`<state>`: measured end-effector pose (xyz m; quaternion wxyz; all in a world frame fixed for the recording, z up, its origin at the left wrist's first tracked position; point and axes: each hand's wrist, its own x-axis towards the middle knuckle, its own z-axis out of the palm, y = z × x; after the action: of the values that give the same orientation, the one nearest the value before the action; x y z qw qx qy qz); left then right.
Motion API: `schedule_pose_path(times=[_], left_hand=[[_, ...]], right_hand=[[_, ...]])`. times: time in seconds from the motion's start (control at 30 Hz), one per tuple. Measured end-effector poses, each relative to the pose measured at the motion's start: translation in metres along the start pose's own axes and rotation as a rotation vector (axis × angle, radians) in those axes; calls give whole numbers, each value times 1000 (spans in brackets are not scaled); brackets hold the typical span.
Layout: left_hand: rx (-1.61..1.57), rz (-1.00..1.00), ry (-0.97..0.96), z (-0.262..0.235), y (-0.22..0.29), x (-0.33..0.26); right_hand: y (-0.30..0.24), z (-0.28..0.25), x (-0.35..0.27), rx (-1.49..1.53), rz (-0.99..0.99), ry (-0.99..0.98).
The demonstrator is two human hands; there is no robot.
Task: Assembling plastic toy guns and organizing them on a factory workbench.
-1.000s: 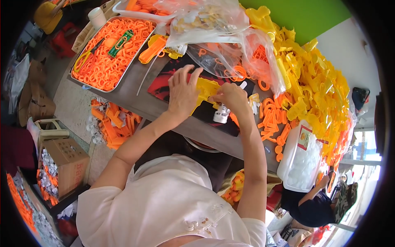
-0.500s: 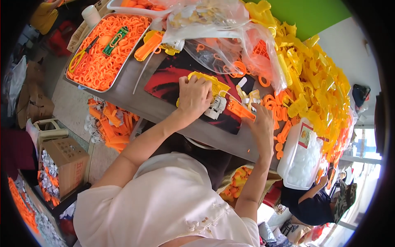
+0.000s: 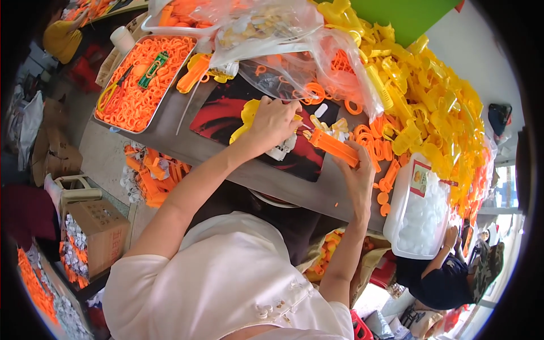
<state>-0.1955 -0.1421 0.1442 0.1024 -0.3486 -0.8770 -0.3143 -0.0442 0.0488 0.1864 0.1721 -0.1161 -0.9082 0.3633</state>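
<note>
On the dark red-and-black mat (image 3: 218, 107), my left hand (image 3: 275, 124) curls over a yellow plastic housing (image 3: 247, 116) and holds it down. A whitish mechanism block (image 3: 281, 149) shows below that hand, beside the housing. My right hand (image 3: 358, 173) grips a long orange plastic handle piece (image 3: 334, 148) by its right end. Its other end points at my left fingertips, with a thin pale strip between them; whether they join is hard to tell. Small pale yellow and white parts (image 3: 339, 129) lie just behind the orange piece.
A metal tray (image 3: 141, 129) of orange rings holds cutters (image 3: 113, 93) and a green tool (image 3: 153, 71). Clear bags (image 3: 266, 34) lie behind the mat. Yellow parts (image 3: 419, 90) are heaped at right, above a white tub (image 3: 396, 226). A co-worker (image 3: 447, 280) is at far right.
My right hand has raised the orange piece slightly and drawn it clear of the mechanism block. My left fingers have shifted across the housing toward it. The whole view has tilted a little.
</note>
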Motion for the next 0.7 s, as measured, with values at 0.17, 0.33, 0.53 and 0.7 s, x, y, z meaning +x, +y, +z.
schedule_pose_path(times=[0.17, 0.33, 0.53, 0.7], left_hand=[[-627, -185, -243, -13, -9, 5], [-1096, -306, -307, -30, -1, 0], [-1217, -366, -257, -45, -8, 8], [-1253, -334, -244, -58, -19, 4]], right_hand=[[3, 2, -5, 96, 40, 43], [9, 10, -6, 271, 129, 52], [17, 14, -8, 289, 153, 34], [18, 15, -11, 278, 171, 33]])
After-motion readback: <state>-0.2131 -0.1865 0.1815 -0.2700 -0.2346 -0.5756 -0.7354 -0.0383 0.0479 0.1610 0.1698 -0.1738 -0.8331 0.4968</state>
